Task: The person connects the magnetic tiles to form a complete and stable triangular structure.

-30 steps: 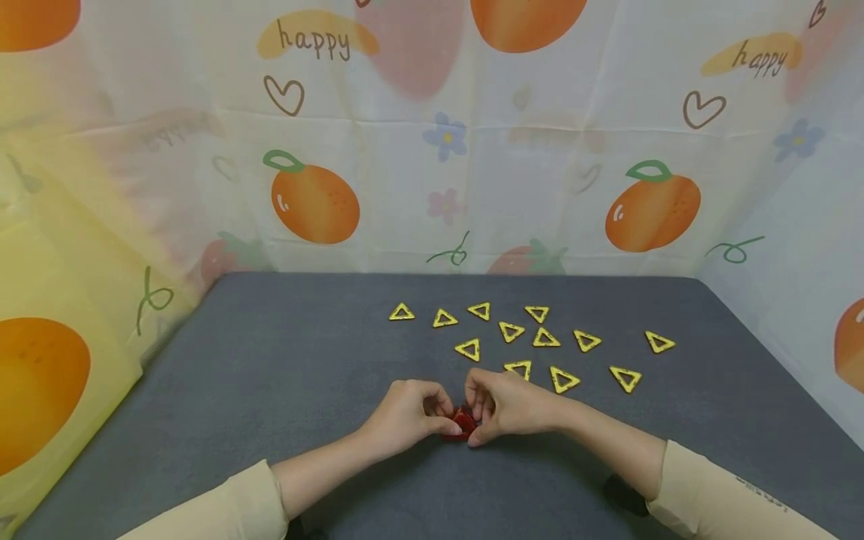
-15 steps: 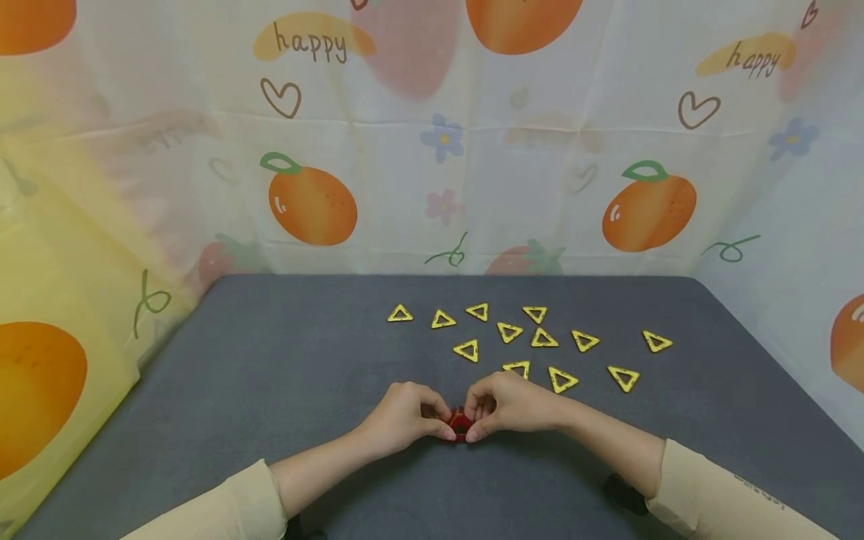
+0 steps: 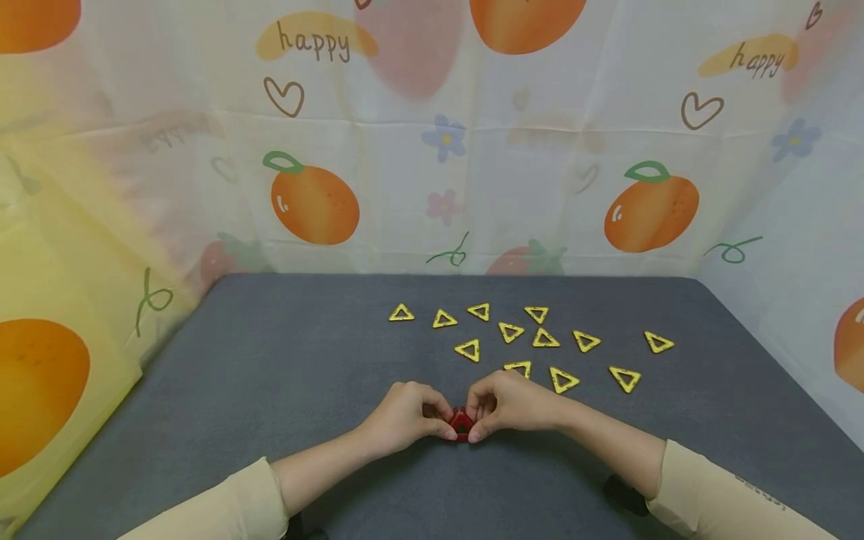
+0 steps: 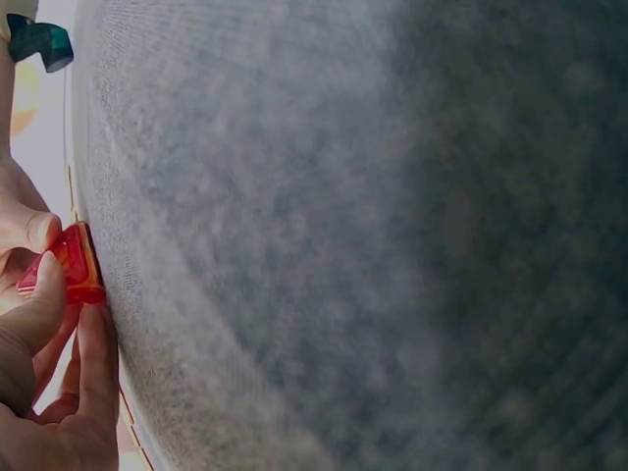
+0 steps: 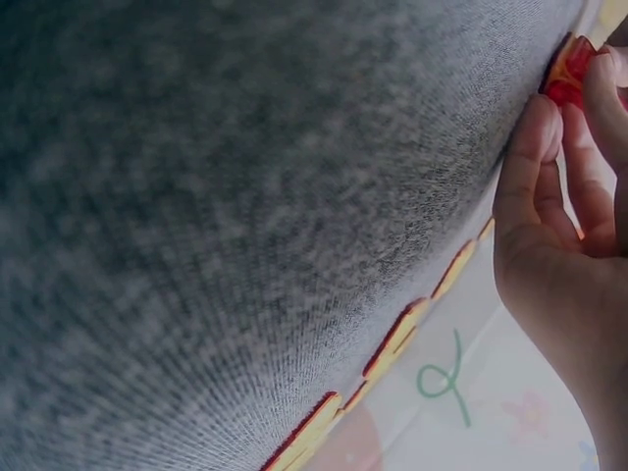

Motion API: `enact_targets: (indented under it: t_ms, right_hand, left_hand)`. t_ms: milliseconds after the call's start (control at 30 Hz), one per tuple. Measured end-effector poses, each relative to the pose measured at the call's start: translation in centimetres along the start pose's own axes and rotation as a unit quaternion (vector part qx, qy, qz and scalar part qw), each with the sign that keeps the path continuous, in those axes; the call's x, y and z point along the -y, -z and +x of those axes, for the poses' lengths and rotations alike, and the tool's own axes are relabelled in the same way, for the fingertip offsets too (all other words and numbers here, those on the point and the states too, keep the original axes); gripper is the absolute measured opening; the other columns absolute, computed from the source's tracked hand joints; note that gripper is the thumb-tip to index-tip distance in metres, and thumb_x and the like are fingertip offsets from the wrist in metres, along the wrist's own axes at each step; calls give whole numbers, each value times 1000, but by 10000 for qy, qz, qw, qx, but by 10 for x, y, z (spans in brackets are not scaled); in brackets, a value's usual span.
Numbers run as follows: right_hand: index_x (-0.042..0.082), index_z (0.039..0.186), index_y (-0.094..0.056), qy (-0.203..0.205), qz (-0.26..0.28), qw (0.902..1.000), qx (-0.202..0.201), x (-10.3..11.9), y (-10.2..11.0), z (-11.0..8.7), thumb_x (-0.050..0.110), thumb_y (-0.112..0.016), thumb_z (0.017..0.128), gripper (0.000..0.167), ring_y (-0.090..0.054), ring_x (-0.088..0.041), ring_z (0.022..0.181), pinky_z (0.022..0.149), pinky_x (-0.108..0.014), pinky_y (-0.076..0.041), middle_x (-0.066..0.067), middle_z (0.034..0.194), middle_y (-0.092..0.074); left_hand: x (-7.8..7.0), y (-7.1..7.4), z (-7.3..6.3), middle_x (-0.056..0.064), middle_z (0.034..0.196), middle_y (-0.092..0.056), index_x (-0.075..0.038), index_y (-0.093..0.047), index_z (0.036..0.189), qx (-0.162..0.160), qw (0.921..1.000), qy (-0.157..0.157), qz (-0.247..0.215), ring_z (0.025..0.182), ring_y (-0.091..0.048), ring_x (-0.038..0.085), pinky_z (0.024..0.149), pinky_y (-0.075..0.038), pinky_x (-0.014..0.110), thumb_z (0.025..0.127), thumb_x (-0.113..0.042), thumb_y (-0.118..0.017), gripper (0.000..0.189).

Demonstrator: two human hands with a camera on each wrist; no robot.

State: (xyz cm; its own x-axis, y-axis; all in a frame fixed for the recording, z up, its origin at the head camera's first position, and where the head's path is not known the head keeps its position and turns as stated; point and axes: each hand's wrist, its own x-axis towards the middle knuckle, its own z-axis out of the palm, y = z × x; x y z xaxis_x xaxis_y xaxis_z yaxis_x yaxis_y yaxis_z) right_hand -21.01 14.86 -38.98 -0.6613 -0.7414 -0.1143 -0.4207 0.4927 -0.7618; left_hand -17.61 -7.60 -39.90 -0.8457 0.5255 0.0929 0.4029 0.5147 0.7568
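In the head view, a small red pyramid of see-through triangular tiles (image 3: 462, 424) stands on the grey table close to the front, between both hands. My left hand (image 3: 403, 418) pinches its left side with thumb and fingers. From the right, my right hand (image 3: 518, 405) holds the other side between thumb and curled fingertips. Close up in the left wrist view, the red pyramid (image 4: 77, 260) shows a sloping face, with a thumb laid against it. Fingers cover part of the pyramid (image 5: 567, 78) in the right wrist view.
Several yellow triangular frames (image 3: 546, 338) lie scattered flat beyond the hands, mostly toward the right. One yellow frame (image 3: 518, 367) is partly hidden behind the right hand. A printed cloth (image 3: 398, 195) hangs along the table's back and sides.
The right hand's fingers have shifted slightly in against the red tiles. The pyramid's triangular front now shows more plainly. The yellow frames lie as before.
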Motion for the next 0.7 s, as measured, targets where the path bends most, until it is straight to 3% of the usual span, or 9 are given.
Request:
enact_targets:
  t_ms: [700]
  right_hand:
    - [14,77,-71,-45,67,9999,-76,3,1,0,25,-87,73,19,-61,-1,62,59,-19,-50,2,71,-70]
  left_hand:
    - [-2,3,2,0,74,-72,-12,-75,79,328,9991,247,-119,58,-50,0,52,-42,17,76,-19,-84,12]
